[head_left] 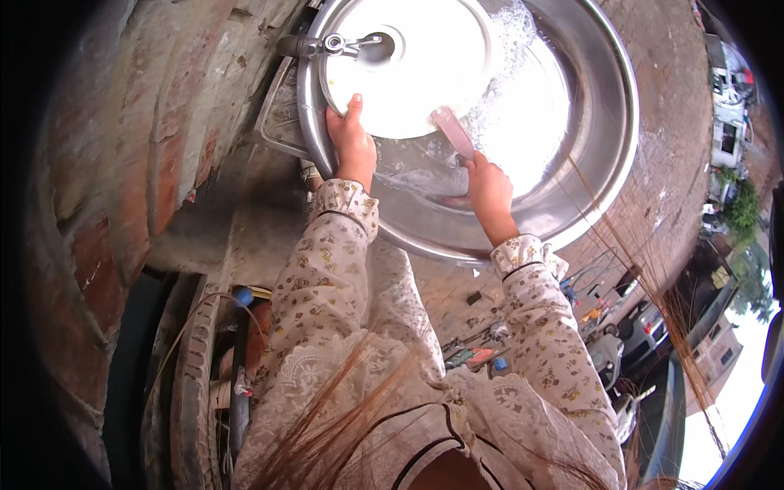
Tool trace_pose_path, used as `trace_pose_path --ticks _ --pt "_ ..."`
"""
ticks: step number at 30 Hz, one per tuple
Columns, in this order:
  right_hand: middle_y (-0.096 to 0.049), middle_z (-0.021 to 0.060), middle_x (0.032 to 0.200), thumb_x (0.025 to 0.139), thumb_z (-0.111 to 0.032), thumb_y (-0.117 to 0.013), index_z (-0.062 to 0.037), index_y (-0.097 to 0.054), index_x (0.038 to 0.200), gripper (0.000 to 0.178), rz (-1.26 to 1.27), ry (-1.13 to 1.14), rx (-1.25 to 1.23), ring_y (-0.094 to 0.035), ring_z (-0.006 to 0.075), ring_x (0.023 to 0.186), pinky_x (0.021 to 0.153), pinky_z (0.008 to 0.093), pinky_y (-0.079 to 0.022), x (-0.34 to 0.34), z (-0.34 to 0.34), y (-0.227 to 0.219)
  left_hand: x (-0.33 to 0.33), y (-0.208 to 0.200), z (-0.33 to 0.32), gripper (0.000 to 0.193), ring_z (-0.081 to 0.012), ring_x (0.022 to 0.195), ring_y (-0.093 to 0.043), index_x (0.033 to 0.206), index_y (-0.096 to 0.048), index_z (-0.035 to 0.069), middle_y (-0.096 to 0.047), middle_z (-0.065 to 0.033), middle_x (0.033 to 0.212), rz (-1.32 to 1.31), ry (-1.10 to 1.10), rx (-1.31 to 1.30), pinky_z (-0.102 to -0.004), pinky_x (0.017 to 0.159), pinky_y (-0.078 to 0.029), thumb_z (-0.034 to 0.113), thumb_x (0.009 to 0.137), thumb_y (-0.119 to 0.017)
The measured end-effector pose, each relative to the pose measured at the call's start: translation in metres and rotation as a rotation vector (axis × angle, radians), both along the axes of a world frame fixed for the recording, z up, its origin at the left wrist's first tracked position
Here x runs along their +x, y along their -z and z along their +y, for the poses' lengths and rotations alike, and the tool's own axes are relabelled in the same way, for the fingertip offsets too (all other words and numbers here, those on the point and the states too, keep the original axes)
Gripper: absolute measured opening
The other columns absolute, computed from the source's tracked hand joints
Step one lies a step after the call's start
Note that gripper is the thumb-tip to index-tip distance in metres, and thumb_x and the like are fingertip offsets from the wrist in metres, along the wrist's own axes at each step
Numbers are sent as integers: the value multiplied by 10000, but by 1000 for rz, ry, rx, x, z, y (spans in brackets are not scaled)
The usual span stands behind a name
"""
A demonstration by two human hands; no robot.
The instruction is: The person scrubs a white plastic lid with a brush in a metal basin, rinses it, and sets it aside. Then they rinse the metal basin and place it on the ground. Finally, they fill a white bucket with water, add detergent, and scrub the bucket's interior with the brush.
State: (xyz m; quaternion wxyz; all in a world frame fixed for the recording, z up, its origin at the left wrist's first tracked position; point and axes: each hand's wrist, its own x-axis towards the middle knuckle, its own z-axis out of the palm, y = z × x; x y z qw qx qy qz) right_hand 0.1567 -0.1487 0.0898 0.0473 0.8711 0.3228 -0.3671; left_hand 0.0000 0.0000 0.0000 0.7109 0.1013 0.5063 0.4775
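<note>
My left hand (353, 143) is closed on the near-left rim of a large round white plate (433, 73), thumb on top. The plate is tilted inside a wide steel basin (608, 139). My right hand (490, 192) grips a pale pink, oblong, bar-like thing (454, 133), whose far end reaches the plate's lower edge. Its exact kind is unclear. White suds (513, 41) and bright, glaring water lie to the right of the plate.
A metal tap (335, 45) projects over the plate from the left. A brick wall (139, 147) rises on the left, with a tyre (196, 384) below. Long strands of hair (645, 278) hang across the right side. Vehicles (727, 122) stand at the far right.
</note>
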Motion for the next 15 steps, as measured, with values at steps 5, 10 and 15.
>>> trace_pose_path --ticks 5,10,15 --pt "-614 219 774 883 -242 -510 -26 -586 896 229 111 146 219 -597 406 777 683 482 -444 -71 -4 5 8 4 -3 381 -186 1034 -527 1200 -464 -26 -553 -102 1148 -2 -72 17 -315 922 -409 14 844 -594" --pt "-630 220 834 879 -241 -550 -38 -628 1007 253 98 13 152 -595 405 797 698 454 -470 -35 3 -12 -1 -10 4 362 -186 1009 -534 1190 -467 -29 -555 -102 1135 89 -27 -11 -316 904 -414 9 848 -581" --pt "-626 141 777 913 -259 -489 -128 -532 1053 197 -335 -453 -21 -623 344 720 644 456 -480 75 37 -10 0 -7 10 307 -180 988 -541 1148 -469 -29 -558 -98 1117 127 23 21 -312 876 -422 23 863 -570"
